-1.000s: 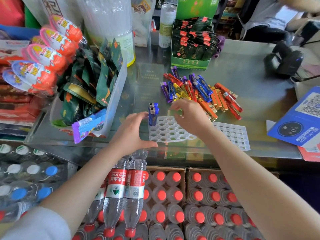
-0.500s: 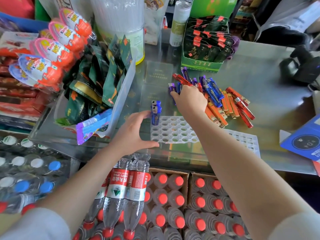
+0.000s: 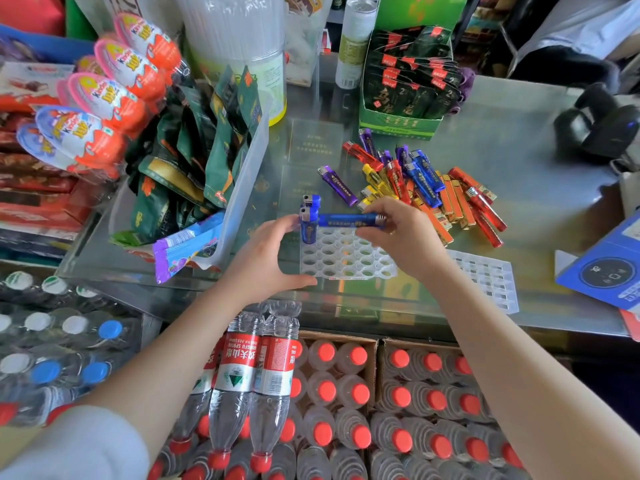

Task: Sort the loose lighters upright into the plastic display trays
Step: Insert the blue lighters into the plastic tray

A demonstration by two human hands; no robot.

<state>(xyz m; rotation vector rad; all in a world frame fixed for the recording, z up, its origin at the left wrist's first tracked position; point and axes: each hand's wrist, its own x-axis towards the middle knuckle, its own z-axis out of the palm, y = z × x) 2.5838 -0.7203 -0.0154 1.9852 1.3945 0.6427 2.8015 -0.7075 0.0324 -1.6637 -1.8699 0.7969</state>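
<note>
A white plastic display tray point(image 3: 346, 258) with round holes lies on the glass counter. Two blue lighters point(image 3: 309, 221) stand upright in its far left corner. My left hand point(image 3: 266, 258) grips the tray's left edge, thumb at the near corner and fingers by the standing lighters. My right hand point(image 3: 405, 237) pinches a blue lighter point(image 3: 349, 220), held sideways just above the tray's far edge. A heap of loose lighters point(image 3: 419, 185) in red, orange, yellow, blue and purple lies beyond it. A second tray point(image 3: 485, 278) with square holes lies to the right.
A clear bin of green snack packs point(image 3: 214, 161) stands at the left, a green box of dark sachets point(image 3: 405, 84) at the back. A black scanner point(image 3: 599, 123) and a blue card point(image 3: 609, 268) are at the right. Water bottles point(image 3: 263, 375) stand below the counter.
My right hand reached into the heap, picked up a blue lighter and brought it back over the tray. The left hand has stayed on the tray's edge.
</note>
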